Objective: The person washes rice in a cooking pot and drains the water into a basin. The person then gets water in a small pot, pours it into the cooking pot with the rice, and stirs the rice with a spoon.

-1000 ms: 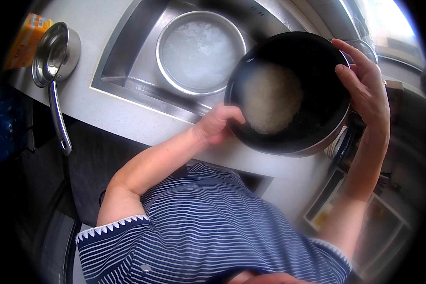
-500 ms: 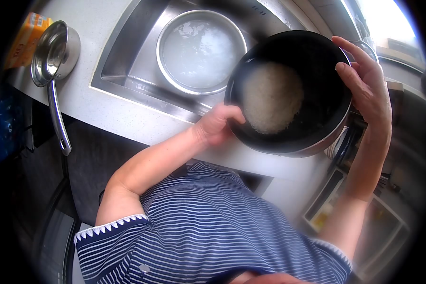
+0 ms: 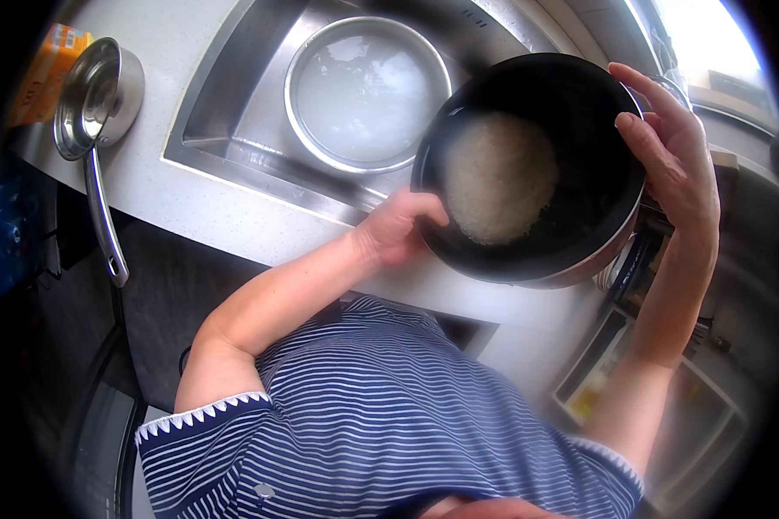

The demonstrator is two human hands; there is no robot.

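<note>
Between my two hands is a large pot [image 3: 593, 173], black inside, tipped toward the sink. A mound of wet-looking white rice [image 3: 502, 177] lies against its lower left wall. My left hand [image 3: 404, 227] grips the pot's near left rim, thumb over the edge and the other fingers hidden beneath. On the far right side, my right hand [image 3: 671, 151] is closed on the rim, with thumb and forefinger showing. Just left of the pot, a round metal basin [image 3: 299, 130] holds cloudy whitish water [image 3: 363, 95].
The basin stands in a steel sink [image 3: 225, 112] set into a speckled white counter [image 3: 156, 186]. At the left, a steel saucepan [image 3: 125, 95] has its handle jutting past the counter's edge. Behind it is an orange-yellow package [image 3: 48, 78].
The water's surface in the basin looks calmer, with fewer ripples. Both hands and the pot stay almost where they were.
</note>
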